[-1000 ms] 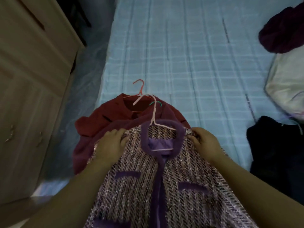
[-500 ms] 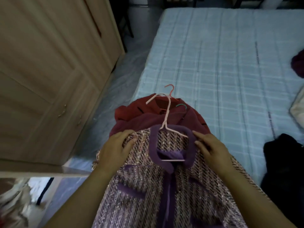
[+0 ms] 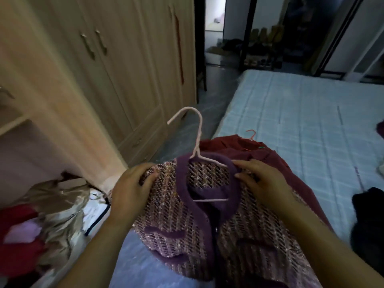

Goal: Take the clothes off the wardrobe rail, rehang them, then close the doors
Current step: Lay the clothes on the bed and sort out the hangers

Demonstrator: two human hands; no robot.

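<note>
Head view: both hands grip jacket (image 3: 187, 221); hanger hook (image 3: 188, 115) points up-left.

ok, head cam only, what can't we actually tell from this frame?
- Wardrobe rail: not visible in the head view; only the wardrobe front shows.
- Pink hanger: its shoulder arms are hidden inside the tweed jacket.
- Jacket hem: cut off by the bottom edge.
- Left hand and right hand: grip undersides hidden by fabric.
- Red garment: mostly covered by the jacket.
</note>
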